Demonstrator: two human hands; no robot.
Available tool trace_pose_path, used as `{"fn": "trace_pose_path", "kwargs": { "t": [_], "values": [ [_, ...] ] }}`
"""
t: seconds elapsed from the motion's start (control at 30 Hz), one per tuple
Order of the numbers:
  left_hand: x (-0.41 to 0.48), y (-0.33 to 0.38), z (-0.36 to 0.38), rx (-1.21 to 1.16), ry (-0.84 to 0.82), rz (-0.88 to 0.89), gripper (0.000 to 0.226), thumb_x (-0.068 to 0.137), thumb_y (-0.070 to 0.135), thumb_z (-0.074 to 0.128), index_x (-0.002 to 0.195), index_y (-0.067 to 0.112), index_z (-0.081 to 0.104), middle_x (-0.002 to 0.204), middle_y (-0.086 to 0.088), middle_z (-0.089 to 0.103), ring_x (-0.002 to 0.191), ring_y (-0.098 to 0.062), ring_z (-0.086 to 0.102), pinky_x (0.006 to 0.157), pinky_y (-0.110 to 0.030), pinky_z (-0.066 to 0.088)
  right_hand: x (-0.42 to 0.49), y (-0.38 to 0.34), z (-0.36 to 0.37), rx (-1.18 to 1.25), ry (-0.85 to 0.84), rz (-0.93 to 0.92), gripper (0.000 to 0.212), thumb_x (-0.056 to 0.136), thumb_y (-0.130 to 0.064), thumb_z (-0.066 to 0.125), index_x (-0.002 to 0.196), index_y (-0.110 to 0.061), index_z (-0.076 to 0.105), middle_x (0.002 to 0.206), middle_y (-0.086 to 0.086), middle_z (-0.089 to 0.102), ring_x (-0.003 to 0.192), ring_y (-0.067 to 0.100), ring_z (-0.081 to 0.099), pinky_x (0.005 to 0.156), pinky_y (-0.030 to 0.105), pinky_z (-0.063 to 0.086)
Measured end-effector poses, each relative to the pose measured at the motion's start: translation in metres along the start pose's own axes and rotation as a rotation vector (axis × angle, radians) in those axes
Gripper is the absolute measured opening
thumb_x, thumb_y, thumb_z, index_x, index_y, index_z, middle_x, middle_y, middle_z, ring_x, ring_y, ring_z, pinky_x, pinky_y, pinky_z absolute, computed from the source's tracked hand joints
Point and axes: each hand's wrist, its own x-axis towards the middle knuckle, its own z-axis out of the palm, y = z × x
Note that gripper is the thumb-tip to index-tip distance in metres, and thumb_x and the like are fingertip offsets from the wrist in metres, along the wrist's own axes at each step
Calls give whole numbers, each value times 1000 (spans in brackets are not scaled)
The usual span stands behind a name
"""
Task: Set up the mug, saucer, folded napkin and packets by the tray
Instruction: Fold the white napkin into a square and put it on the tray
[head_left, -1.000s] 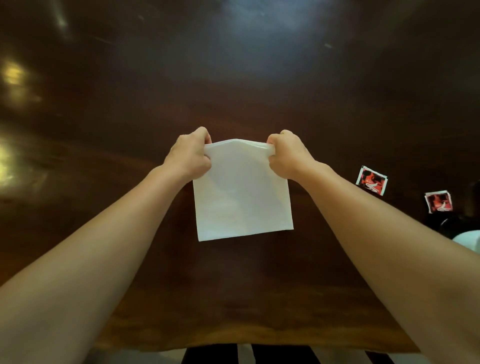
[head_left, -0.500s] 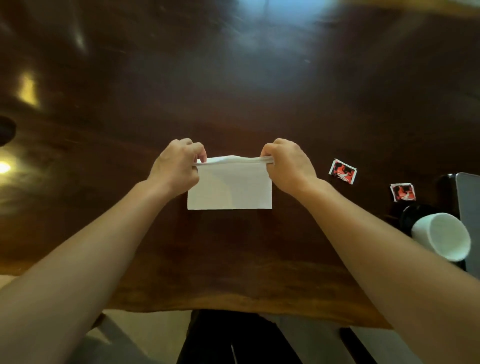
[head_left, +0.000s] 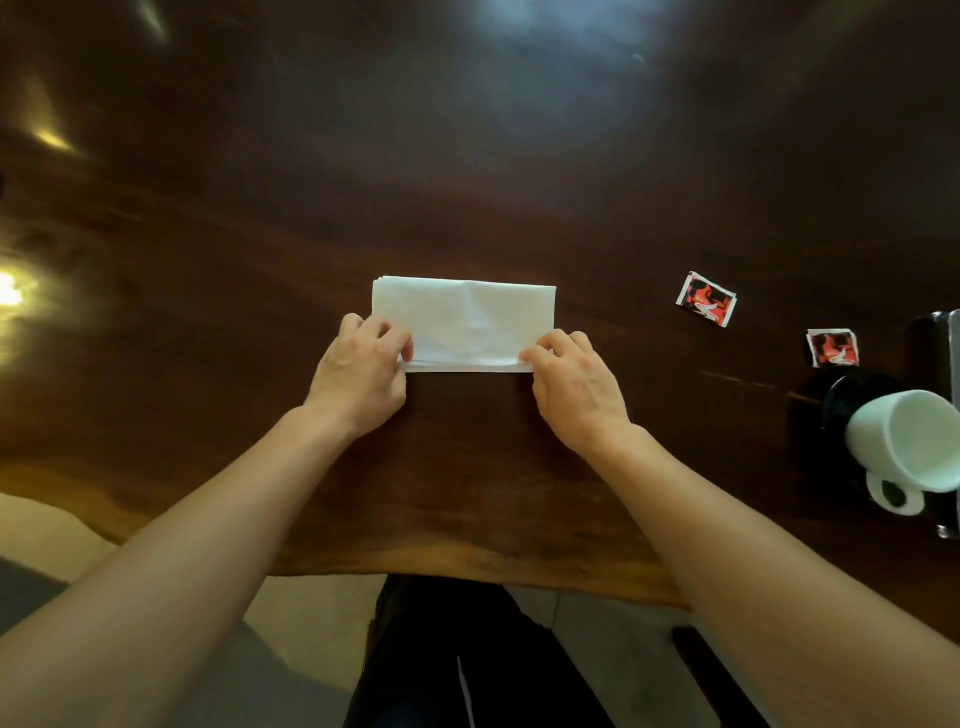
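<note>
Nearest the camera, at six o'clock, two bare forearms reach forward over the near edge of a dark wooden table. At the centre of the view the left hand and the right hand each pinch a near corner of a white napkin, thumb and fingertips closed on the paper. The napkin lies flat on the table as a wide rectangle, folded in half, its layered open edges along the near side between the two hands and its folded edge on the far side.

Toward three o'clock, at the frame's right edge, a white mug stands on a black saucer, its handle turned toward the near side. Just beyond the mug, part of a grey tray shows, cut off by the frame.

Farther out, around two o'clock, two red-and-black packets lie flat on the table, apart from each other: one packet just beyond the saucer, the other packet farther left.
</note>
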Motion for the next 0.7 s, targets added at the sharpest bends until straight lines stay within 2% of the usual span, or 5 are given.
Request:
{"fn": "trace_pose_path", "kwargs": {
  "t": [0.13,0.23,0.4,0.53,0.7],
  "values": [
    [5,3,-8,97,-30,43,18,86,36,60,94,20,64,90,1,63,86,-22,49,77,-37,48,5,-1,-8,-29,6,25,30,97,-9,50,114,-14,73,117,4,66,102,27,51,86,39,46],
    [16,9,-12,63,137,85,22,89,34,60,96,15,68,92,-3,65,89,-24,54,76,-38,46,17,-8,-15,-6,81,45,31,96,-11,49,114,-14,73,109,4,69,98,25,52,85,40,46],
    [46,26,3,44,177,146,48,100,29,48,141,5,51,146,-18,50,142,-35,39,113,-49,35,55,-41,-10,145,216,-11,35,96,-8,52,129,-5,63,123,14,65,119,33,54,102,46,47],
    [53,14,33,79,52,142,59,105,30,34,157,6,19,166,-14,17,154,-31,5,125,-43,6,80,-62,16,228,65,-58,49,107,-24,36,154,-10,35,160,9,37,153,31,18,124,47,18],
    [50,-2,51,191,33,148,64,103,39,15,158,7,7,167,-10,2,155,-25,-4,126,-43,4,77,-46,51,-51,-63,-22,63,103,-52,3,157,-25,-13,168,-3,-14,153,19,-22,124,44,-13]
  ]
}}
